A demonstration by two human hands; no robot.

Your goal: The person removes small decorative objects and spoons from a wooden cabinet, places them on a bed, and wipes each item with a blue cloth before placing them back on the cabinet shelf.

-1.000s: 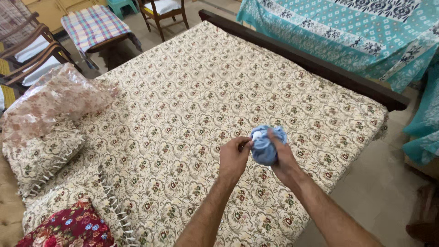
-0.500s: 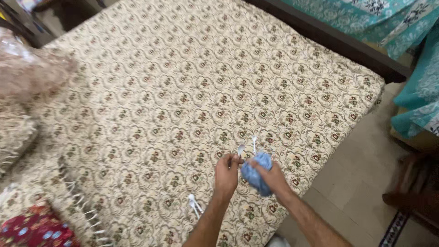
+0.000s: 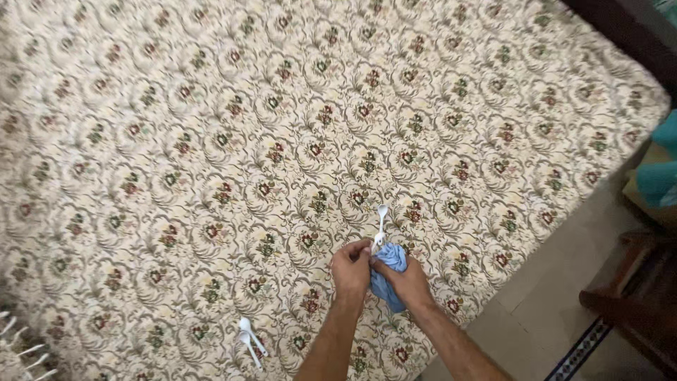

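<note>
My right hand (image 3: 407, 282) grips a bunched blue cloth (image 3: 388, 276) low over the flowered bedspread (image 3: 233, 141). My left hand (image 3: 351, 268) pinches the handle end of a white plastic spoon (image 3: 381, 224) that sticks up out of the cloth's top. Both hands touch at the cloth. Two more white plastic spoons (image 3: 249, 339) lie side by side on the bedspread, to the lower left of my left forearm.
The bed's near edge runs diagonally at the lower right, with tiled floor (image 3: 536, 310) beyond it. A dark wooden piece of furniture (image 3: 635, 296) stands at the right edge. Dark wood (image 3: 635, 28) borders the bed at the top right.
The view has dipped closer to the bed. My hands have sunk toward the bedspread with the cloth, and my left hand has taken hold of a spoon at the cloth's top.
</note>
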